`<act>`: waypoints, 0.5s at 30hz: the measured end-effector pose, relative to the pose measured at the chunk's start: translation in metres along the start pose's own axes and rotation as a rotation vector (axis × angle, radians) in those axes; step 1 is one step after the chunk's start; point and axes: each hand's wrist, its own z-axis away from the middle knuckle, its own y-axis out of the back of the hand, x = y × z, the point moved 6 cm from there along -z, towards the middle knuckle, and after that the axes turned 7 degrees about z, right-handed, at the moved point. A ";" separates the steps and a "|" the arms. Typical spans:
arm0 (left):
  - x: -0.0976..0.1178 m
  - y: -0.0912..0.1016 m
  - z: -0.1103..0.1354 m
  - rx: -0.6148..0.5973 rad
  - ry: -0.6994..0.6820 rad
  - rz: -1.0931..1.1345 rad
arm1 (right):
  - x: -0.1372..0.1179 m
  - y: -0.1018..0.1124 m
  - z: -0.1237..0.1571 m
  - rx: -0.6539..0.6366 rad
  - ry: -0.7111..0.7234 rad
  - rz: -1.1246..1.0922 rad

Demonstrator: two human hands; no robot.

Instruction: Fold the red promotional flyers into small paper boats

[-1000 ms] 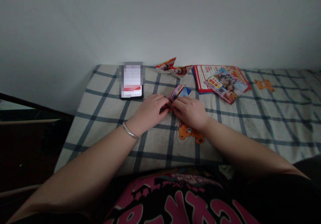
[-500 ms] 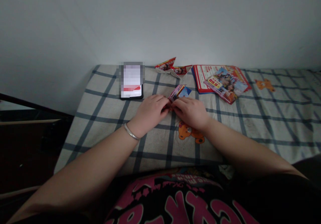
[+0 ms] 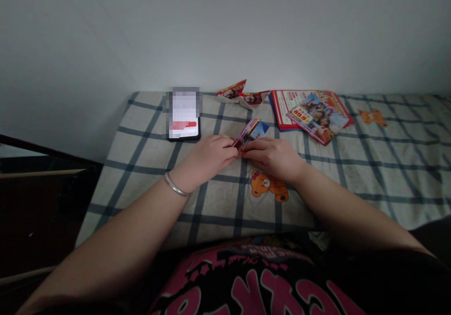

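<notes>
A small folded paper flyer (image 3: 254,129), printed in pink, yellow and blue, lies on the checked cloth between my hands. My left hand (image 3: 214,154) has its fingers closed on the flyer's lower left edge. From the other side, my right hand (image 3: 273,156) grips the lower right part, its fingers covering some of the paper. Both sets of fingertips nearly meet at the bottom of the flyer, where its folds are hidden. A silver bangle (image 3: 176,184) circles my left wrist.
A phone (image 3: 184,113) with a lit, partly blurred screen lies at the left. Behind my hands stands a folded paper piece (image 3: 244,96). Flyers (image 3: 317,117) are stacked at the right. The cloth (image 3: 148,145) reaches a pale wall (image 3: 225,33) at the back.
My hands have moved slightly apart along the flyer's lower edge, the left one to the left and the right one to the right. More of the flyer shows between them.
</notes>
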 end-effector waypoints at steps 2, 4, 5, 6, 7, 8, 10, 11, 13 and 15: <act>0.002 0.002 0.002 -0.024 -0.082 0.009 | -0.002 0.002 -0.001 0.005 0.022 0.023; 0.003 0.002 0.003 -0.052 -0.133 -0.021 | -0.003 0.003 -0.001 0.013 0.040 0.040; 0.004 0.002 0.004 -0.065 -0.140 -0.045 | -0.003 0.004 -0.001 0.017 0.045 0.044; 0.004 0.002 0.004 -0.073 -0.138 -0.069 | -0.003 0.004 -0.002 0.021 0.045 0.045; 0.004 0.002 0.005 -0.079 -0.133 -0.087 | -0.003 0.005 -0.002 0.023 0.044 0.045; 0.004 0.002 0.005 -0.082 -0.129 -0.097 | -0.003 0.005 -0.002 0.025 0.042 0.045; 0.005 0.002 0.006 -0.084 -0.125 -0.101 | -0.002 0.005 -0.002 0.026 0.037 0.043; 0.005 0.001 0.006 -0.084 -0.125 -0.104 | -0.002 0.004 -0.002 0.024 0.038 0.043; 0.006 0.000 0.005 -0.095 -0.121 -0.125 | -0.002 0.003 -0.001 0.018 0.048 0.050; 0.007 0.000 0.003 -0.102 -0.109 -0.168 | -0.002 0.002 -0.002 0.003 0.052 0.076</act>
